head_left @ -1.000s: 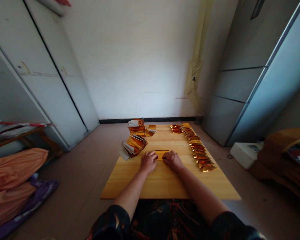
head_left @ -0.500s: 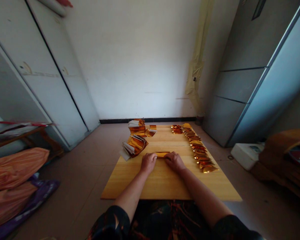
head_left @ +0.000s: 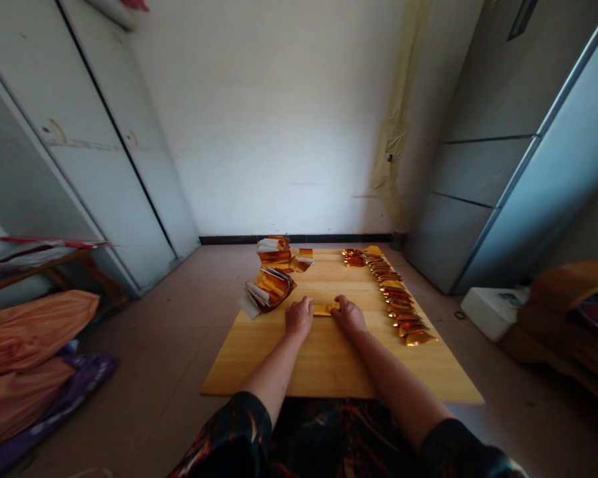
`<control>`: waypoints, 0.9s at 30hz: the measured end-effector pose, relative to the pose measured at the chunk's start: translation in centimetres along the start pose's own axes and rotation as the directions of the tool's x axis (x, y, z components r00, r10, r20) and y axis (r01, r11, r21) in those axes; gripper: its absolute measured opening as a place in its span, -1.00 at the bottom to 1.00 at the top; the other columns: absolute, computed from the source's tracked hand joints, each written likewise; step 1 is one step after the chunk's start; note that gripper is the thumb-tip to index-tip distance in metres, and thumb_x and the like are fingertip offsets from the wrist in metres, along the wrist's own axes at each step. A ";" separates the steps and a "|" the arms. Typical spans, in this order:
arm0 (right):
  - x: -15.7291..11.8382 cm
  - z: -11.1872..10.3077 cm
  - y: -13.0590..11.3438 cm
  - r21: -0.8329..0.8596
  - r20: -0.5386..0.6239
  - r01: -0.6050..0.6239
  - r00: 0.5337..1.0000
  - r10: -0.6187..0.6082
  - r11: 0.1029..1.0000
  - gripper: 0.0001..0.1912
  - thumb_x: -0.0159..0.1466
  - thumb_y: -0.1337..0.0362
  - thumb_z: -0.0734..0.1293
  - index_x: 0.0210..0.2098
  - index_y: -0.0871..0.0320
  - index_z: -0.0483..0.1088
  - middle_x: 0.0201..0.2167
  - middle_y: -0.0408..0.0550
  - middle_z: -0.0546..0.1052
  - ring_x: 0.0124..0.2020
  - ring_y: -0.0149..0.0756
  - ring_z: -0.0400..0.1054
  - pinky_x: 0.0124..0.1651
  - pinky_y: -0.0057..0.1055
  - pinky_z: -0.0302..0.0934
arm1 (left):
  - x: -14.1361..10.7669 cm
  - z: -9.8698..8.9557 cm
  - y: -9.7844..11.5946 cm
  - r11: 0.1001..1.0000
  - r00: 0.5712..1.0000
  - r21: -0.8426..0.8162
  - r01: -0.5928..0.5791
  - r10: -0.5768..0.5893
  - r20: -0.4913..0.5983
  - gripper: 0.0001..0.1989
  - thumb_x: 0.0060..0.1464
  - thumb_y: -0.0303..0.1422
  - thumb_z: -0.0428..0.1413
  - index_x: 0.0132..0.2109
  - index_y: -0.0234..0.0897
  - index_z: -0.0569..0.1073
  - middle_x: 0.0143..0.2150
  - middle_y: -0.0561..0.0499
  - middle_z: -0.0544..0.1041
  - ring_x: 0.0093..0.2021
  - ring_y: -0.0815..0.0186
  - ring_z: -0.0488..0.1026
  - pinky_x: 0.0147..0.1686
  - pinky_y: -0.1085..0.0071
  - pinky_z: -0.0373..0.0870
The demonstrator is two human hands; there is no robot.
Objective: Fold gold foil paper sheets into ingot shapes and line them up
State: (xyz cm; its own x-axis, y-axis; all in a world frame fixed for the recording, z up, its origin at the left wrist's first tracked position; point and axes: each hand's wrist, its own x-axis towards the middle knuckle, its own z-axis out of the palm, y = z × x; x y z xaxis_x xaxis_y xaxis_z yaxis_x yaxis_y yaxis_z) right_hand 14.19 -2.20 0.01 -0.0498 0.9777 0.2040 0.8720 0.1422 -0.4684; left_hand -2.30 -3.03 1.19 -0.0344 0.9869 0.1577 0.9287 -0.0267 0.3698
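Observation:
A narrow folded strip of gold foil paper [head_left: 323, 310] lies across the middle of the wooden board [head_left: 329, 358]. My left hand [head_left: 299, 317] is closed on its left end, and my right hand [head_left: 348, 315] pinches the right end. Along the board's right side runs a row of folded gold pieces [head_left: 398, 299], with a small cluster of them [head_left: 353, 257] at its far end. To the left of my hands sits a stack of gold and white sheets [head_left: 270, 289]. Farther back are more gold sheets [head_left: 274, 255] and a loose curled one [head_left: 301, 260].
Beyond the board stands a white wall [head_left: 279, 133]. A grey cabinet [head_left: 124, 166] is at the left, near orange cloth or bags [head_left: 34, 332] on the floor. At the right are a refrigerator [head_left: 498, 166], a white box [head_left: 491, 312] and wooden furniture [head_left: 563, 318].
Both hands have risen slightly at the strip's ends, and my right fingers have shifted their hold. The strip looks brighter and its right end is now partly folded or bent.

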 end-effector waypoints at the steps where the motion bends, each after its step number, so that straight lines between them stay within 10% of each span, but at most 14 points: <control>1: 0.0 -0.1 -0.1 -0.012 0.004 0.006 1.000 -0.006 1.000 -0.73 0.20 0.25 0.26 -0.10 0.14 0.35 -0.24 0.05 0.55 -0.22 -0.21 0.43 -0.22 -0.41 0.19 | 0.0 0.1 0.0 1.000 1.000 0.009 0.004 -0.004 -0.007 -0.69 0.16 -0.34 -0.03 0.04 -0.17 0.39 -0.16 -0.07 0.55 -0.13 0.24 0.45 -0.12 0.35 0.25; 27: 0.2 -1.5 -1.3 -0.186 0.115 -0.047 0.991 0.069 0.981 -0.75 0.21 0.22 0.25 -0.12 0.12 0.34 -0.18 -0.03 0.51 -0.20 -0.31 0.40 -0.30 -0.49 0.08 | -0.5 -0.1 1.2 0.988 0.999 0.153 -0.009 0.004 0.033 -0.75 0.18 -0.36 -0.06 -0.01 -0.17 0.36 -0.17 -0.06 0.54 -0.11 0.22 0.42 -0.14 0.29 0.19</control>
State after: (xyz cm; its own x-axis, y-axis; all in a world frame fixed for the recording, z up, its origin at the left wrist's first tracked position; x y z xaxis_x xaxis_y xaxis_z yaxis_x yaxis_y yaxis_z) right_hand 13.79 -2.44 1.91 -0.0455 0.9964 0.0709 0.9487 0.0653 -0.3092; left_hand -1.18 -3.58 1.65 -0.0189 0.9915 0.1288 0.9745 -0.0106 0.2244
